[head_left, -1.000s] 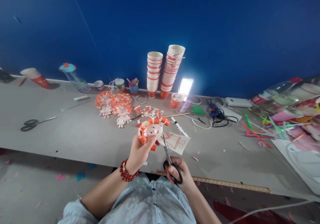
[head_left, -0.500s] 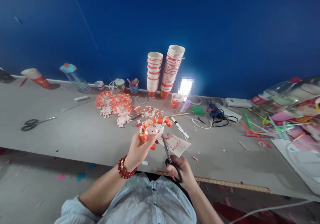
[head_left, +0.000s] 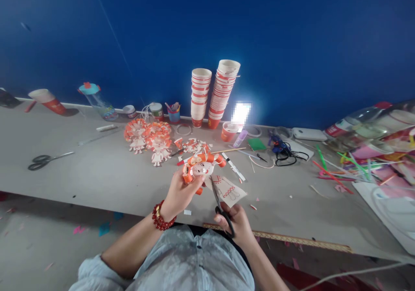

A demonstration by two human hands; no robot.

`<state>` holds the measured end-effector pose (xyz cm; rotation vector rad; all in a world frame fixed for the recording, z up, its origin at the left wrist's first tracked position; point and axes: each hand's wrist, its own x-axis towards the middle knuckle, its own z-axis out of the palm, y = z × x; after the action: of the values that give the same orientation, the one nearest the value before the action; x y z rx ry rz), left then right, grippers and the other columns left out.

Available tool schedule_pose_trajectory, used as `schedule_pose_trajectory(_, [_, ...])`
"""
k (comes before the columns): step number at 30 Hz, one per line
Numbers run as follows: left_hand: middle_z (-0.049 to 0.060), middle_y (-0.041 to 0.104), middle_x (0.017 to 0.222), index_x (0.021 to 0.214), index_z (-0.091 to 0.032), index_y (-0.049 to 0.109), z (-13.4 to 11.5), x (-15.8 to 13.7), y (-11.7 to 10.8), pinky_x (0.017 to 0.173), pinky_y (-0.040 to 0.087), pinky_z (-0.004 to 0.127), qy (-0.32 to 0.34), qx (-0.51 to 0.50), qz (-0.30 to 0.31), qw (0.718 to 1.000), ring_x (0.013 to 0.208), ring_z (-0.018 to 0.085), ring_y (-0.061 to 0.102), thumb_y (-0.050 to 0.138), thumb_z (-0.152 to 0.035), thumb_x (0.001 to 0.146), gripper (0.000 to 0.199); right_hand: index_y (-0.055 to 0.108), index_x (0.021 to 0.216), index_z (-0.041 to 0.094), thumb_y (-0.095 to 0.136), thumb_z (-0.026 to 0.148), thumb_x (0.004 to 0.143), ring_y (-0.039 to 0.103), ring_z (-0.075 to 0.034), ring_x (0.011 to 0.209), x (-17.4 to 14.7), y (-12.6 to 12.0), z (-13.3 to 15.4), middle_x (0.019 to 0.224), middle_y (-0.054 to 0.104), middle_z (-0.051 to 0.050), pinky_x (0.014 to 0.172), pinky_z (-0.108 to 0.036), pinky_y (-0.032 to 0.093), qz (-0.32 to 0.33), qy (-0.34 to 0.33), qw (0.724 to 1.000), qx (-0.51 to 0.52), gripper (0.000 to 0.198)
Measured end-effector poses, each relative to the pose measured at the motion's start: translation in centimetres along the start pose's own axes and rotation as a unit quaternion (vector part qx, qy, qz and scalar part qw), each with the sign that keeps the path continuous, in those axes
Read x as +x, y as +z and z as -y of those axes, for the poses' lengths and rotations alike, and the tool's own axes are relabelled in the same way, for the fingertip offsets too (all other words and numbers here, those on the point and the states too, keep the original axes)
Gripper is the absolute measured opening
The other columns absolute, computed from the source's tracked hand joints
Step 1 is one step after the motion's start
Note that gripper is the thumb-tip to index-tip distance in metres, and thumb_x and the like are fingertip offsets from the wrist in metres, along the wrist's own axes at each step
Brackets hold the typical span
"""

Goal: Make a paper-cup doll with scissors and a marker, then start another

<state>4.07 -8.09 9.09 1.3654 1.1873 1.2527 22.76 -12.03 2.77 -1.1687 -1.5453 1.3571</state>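
Observation:
My left hand (head_left: 180, 192) is closed on a paper-cup figure (head_left: 201, 168) with a drawn animal face and curled orange strips around it. A white paper flap (head_left: 231, 192) with a drawn dress and legs hangs from its lower right side. My right hand (head_left: 236, 222) grips black-handled scissors (head_left: 223, 213), their blades lying at the flap's inner edge beside the face. Whether the blades are fully closed is hard to see. Similar cut-out figures (head_left: 147, 137) with orange curls lie on the table to the left, beyond my left hand.
Two tall stacks of paper cups (head_left: 198, 96) stand against the blue wall. A second pair of scissors (head_left: 48, 159) lies at left. A marker (head_left: 234, 166), a purple glue stick (head_left: 240, 139) and a glue gun (head_left: 278, 143) lie beyond my hands. Straws (head_left: 337, 174) and bottles crowd the right.
The figure in my left hand has shifted slightly to the right and tilted a little. The scissors and my right hand have moved only slightly.

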Motion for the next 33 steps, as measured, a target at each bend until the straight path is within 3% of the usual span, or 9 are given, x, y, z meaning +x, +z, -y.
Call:
schedule_pose_trajectory(4, [0.007,0.072,0.089,0.096,-0.016,0.069,0.23,0.07,0.01,0.074,0.056,0.029,-0.006,-0.009,0.001,1.000,0.085,0.021,0.067,0.060,-0.031,0.086,0.020,0.047,0.060,0.019,0.060,0.075,0.072,0.033,-0.008,0.039,-0.31,0.18,-0.08,0.042,0.040,0.005,0.040,-0.023,0.022,0.040,0.038,0.997,0.048,0.058])
schedule_pose_trajectory(10, [0.008,0.073,0.098,0.107,-0.018,0.070,0.00,0.42,-0.35,0.071,0.056,0.027,-0.002,-0.022,0.007,1.000,0.088,0.022,0.068,0.060,-0.032,0.087,0.026,0.047,0.054,0.019,0.058,0.076,0.072,0.031,-0.007,0.034,-0.72,-0.15,0.00,0.038,0.044,0.004,0.038,-0.022,0.021,0.099,0.051,0.989,0.093,0.061])
schedule_pose_trajectory(15, [0.007,0.073,0.094,0.103,-0.017,0.071,-0.04,0.42,-0.34,0.077,0.054,0.029,0.012,-0.033,0.000,0.999,0.090,0.022,0.067,0.060,-0.031,0.087,0.024,0.047,0.050,0.019,0.058,0.075,0.073,0.031,-0.007,0.033,-0.68,0.11,-0.17,0.036,0.042,0.003,0.037,-0.022,0.020,0.092,0.047,0.988,0.111,0.062])
schedule_pose_trajectory(23, [0.007,0.072,0.093,0.096,-0.017,0.071,0.15,0.36,-0.46,0.075,0.054,0.028,-0.007,-0.040,0.000,0.999,0.088,0.021,0.066,0.061,-0.030,0.087,0.019,0.046,0.051,0.019,0.057,0.076,0.073,0.028,-0.006,0.033,-0.61,0.09,-0.66,0.036,0.040,0.005,0.037,-0.022,0.018,0.095,0.042,0.989,0.105,0.063])
schedule_pose_trajectory(30, [0.006,0.071,0.103,0.106,-0.020,0.070,-0.14,0.52,-0.48,0.085,0.053,0.029,0.005,-0.050,0.012,0.999,0.099,0.022,0.065,0.060,-0.029,0.088,0.022,0.037,0.053,0.021,0.053,0.082,0.071,0.026,-0.007,0.038,-0.64,-0.09,-0.38,0.042,0.032,0.006,0.040,-0.024,0.014,0.067,0.045,0.996,0.027,0.065])
schedule_pose_trajectory(33, [0.006,0.072,0.101,0.106,-0.021,0.071,-0.23,0.61,-0.63,0.077,0.054,0.026,-0.009,-0.039,0.018,0.999,0.093,0.021,0.066,0.060,-0.028,0.088,0.022,0.036,0.053,0.021,0.051,0.082,0.071,0.025,-0.007,0.042,-0.54,-0.26,-0.18,0.045,0.029,0.006,0.041,-0.024,0.014,0.063,0.037,0.997,-0.002,0.066])
